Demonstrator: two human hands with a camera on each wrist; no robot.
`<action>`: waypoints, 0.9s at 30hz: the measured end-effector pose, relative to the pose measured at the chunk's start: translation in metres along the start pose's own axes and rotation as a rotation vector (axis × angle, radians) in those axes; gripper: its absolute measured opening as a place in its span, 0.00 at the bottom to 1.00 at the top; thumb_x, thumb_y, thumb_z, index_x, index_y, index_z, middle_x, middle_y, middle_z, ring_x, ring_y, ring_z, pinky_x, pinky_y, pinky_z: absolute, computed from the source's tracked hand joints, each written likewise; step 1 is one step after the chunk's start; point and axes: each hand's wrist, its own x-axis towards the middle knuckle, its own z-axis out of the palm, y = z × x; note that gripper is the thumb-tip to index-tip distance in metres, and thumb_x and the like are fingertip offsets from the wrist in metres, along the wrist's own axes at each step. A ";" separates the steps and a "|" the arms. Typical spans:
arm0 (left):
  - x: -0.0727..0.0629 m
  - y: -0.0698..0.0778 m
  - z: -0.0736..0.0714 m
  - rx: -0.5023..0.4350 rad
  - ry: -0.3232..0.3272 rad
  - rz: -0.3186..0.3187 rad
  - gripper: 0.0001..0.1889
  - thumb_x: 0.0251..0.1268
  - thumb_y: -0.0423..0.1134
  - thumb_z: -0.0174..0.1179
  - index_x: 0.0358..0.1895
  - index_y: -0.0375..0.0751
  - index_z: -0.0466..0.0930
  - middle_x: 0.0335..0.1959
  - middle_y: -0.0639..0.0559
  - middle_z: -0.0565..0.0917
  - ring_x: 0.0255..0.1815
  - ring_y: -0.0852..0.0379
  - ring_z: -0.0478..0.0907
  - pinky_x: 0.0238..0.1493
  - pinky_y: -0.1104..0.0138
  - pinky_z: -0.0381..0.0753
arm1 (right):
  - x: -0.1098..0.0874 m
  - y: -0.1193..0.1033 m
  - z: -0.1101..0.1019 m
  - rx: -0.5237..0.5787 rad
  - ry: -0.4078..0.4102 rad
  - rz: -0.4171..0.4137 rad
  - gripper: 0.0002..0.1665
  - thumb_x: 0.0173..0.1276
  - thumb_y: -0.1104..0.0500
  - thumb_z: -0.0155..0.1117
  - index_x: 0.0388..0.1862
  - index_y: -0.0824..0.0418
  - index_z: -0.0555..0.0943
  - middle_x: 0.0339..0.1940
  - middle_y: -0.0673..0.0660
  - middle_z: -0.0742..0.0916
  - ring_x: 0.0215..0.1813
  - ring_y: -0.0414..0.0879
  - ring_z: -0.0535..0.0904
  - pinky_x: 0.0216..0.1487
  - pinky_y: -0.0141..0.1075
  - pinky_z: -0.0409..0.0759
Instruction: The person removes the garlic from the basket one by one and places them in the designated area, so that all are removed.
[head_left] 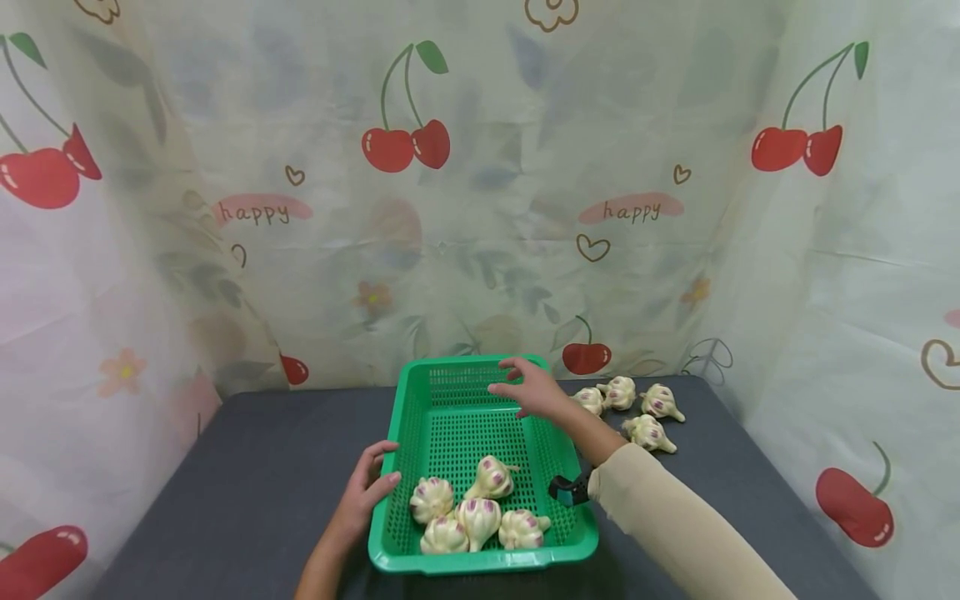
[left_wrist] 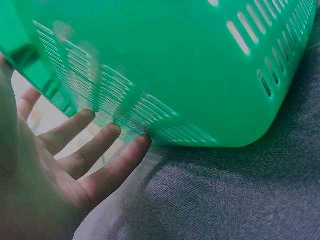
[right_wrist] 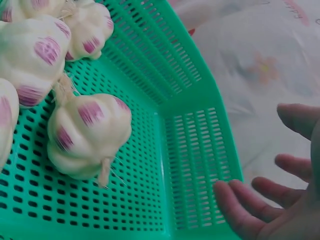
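A green plastic basket (head_left: 450,565) with slotted walls stands on the dark table. Several garlic bulbs (head_left: 478,521), white with purple patches, lie in its near end. My left hand (head_left: 362,493) holds the basket's left rim; in the left wrist view, fingertips (left_wrist: 112,131) meet the outer wall. Over the far right part of the basket, my right hand (head_left: 534,390) hovers with fingers spread and nothing in them. The right wrist view shows it (right_wrist: 272,202) beside the basket wall, apart from the bulb (right_wrist: 90,135) lying in the basket.
More garlic bulbs (head_left: 648,433) lie on the dark tabletop (head_left: 292,467) right of the basket, partly behind my right forearm. A pale curtain (head_left: 480,275) printed with cherries hangs behind the table and along both sides.
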 end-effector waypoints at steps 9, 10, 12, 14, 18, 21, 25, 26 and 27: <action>0.000 0.001 0.000 -0.009 -0.005 0.027 0.21 0.69 0.28 0.51 0.63 0.32 0.63 0.57 0.28 0.71 0.50 0.49 0.75 0.45 0.63 0.77 | -0.005 0.009 0.015 -0.061 -0.187 0.059 0.37 0.67 0.50 0.67 0.71 0.57 0.66 0.67 0.69 0.70 0.56 0.61 0.76 0.41 0.53 0.81; 0.000 0.001 0.000 -0.014 -0.005 0.021 0.21 0.69 0.28 0.51 0.63 0.32 0.63 0.57 0.28 0.71 0.50 0.49 0.75 0.45 0.63 0.77 | -0.006 0.010 0.017 -0.083 -0.216 0.061 0.37 0.67 0.50 0.67 0.71 0.58 0.66 0.67 0.69 0.70 0.56 0.61 0.76 0.41 0.53 0.81; 0.000 0.000 0.000 -0.018 -0.007 0.011 0.21 0.69 0.28 0.51 0.64 0.32 0.63 0.58 0.28 0.71 0.50 0.48 0.75 0.45 0.62 0.78 | -0.007 0.012 0.019 -0.123 -0.277 0.071 0.36 0.67 0.50 0.67 0.70 0.57 0.67 0.67 0.70 0.70 0.57 0.61 0.75 0.41 0.54 0.80; 0.000 0.000 0.000 -0.019 -0.006 -0.005 0.21 0.69 0.29 0.51 0.64 0.33 0.63 0.58 0.28 0.71 0.51 0.47 0.75 0.45 0.62 0.77 | -0.008 0.013 0.021 -0.162 -0.335 0.074 0.35 0.67 0.50 0.67 0.69 0.58 0.68 0.66 0.69 0.71 0.59 0.61 0.74 0.41 0.54 0.80; 0.000 -0.003 -0.001 -0.007 0.002 -0.013 0.21 0.68 0.29 0.52 0.63 0.34 0.64 0.58 0.29 0.72 0.52 0.45 0.74 0.46 0.62 0.77 | -0.009 0.012 0.024 -0.197 -0.413 0.096 0.35 0.66 0.50 0.68 0.69 0.60 0.69 0.66 0.68 0.72 0.62 0.62 0.73 0.42 0.55 0.79; 0.000 -0.002 0.000 -0.007 0.002 0.008 0.21 0.68 0.28 0.51 0.64 0.33 0.64 0.58 0.29 0.71 0.52 0.44 0.74 0.45 0.62 0.77 | -0.010 0.011 0.026 -0.214 -0.450 0.115 0.36 0.66 0.50 0.68 0.68 0.60 0.69 0.65 0.68 0.73 0.60 0.62 0.73 0.43 0.56 0.79; 0.000 0.000 0.000 -0.019 -0.007 0.024 0.21 0.69 0.27 0.51 0.64 0.33 0.63 0.58 0.28 0.71 0.51 0.44 0.74 0.44 0.62 0.77 | -0.010 0.015 0.032 -0.259 -0.503 0.127 0.34 0.66 0.50 0.68 0.68 0.59 0.71 0.64 0.66 0.75 0.59 0.61 0.75 0.43 0.57 0.79; -0.001 0.000 0.000 -0.019 -0.007 0.024 0.21 0.69 0.27 0.51 0.64 0.32 0.63 0.58 0.28 0.71 0.51 0.44 0.74 0.44 0.62 0.77 | -0.010 0.016 0.033 -0.270 -0.516 0.131 0.33 0.66 0.50 0.68 0.67 0.59 0.71 0.63 0.66 0.75 0.59 0.61 0.74 0.43 0.58 0.78; -0.001 0.000 0.000 -0.018 -0.006 0.018 0.21 0.69 0.27 0.51 0.63 0.33 0.63 0.58 0.28 0.71 0.51 0.44 0.74 0.44 0.62 0.77 | -0.010 0.017 0.034 -0.292 -0.529 0.127 0.33 0.66 0.50 0.68 0.67 0.58 0.71 0.62 0.65 0.76 0.59 0.60 0.75 0.43 0.57 0.79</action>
